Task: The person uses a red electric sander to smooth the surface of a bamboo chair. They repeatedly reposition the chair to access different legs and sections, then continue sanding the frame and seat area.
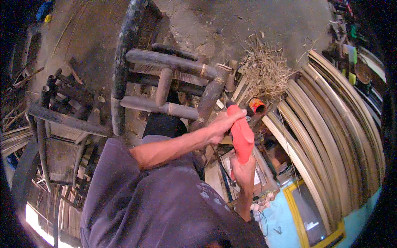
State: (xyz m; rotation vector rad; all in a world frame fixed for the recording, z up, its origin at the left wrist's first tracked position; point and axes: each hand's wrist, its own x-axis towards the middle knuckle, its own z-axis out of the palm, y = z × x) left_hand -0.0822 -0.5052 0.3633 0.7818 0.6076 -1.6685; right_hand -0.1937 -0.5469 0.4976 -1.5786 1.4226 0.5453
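A red power drill [242,138] is held in both hands, its dark front end toward the near right corner of a dark bamboo furniture frame [165,108]. My left hand [223,125] reaches across from the left and closes round the drill's front part. Lower down, my right hand [240,165] is wrapped round the drill's rear grip. The frame has thick dark poles joined by crosspieces, and its short upright post [214,93] stands just left of the drill's nose. Whether a bit touches the bamboo I cannot tell.
Right of the drill lies an orange-red can [257,106], with a heap of shavings [266,68] beyond. Long bamboo strips [318,128] lean in a curve at the right. Another bamboo chair [62,149] stands at the left. A wooden box [264,177] sits by my right forearm.
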